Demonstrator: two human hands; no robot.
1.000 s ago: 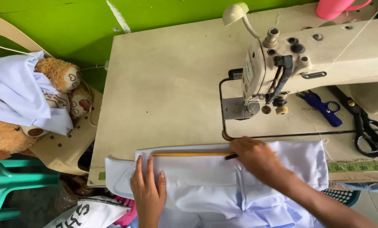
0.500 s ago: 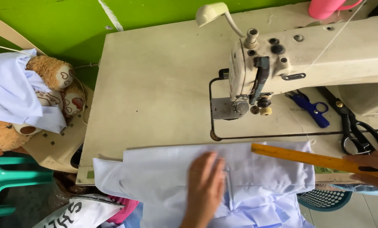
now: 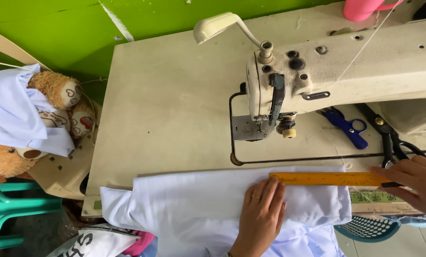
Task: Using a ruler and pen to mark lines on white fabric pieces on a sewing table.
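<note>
A white garment (image 3: 198,204) lies folded along the near edge of the cream sewing table (image 3: 175,109). My left hand (image 3: 262,213) rests flat on the cloth, palm down, with a ring on one finger. My right hand (image 3: 413,183) grips the right end of a yellow wooden ruler (image 3: 329,179). The ruler lies level across the cloth's upper right edge, just beyond my left fingertips. A dark thin object shows under my right fingers; what it is I cannot tell.
A cream sewing machine (image 3: 336,71) stands at the back right. Blue snips (image 3: 348,127) and black scissors (image 3: 391,138) lie under its arm. A teddy bear (image 3: 55,100) draped in white cloth sits at the left above a teal plastic chair (image 3: 17,209). A pink object (image 3: 363,8) is at the top.
My right hand has carried the ruler from the cloth's left top edge over to the right. My left hand slid right along the cloth and now lies just below the ruler.
</note>
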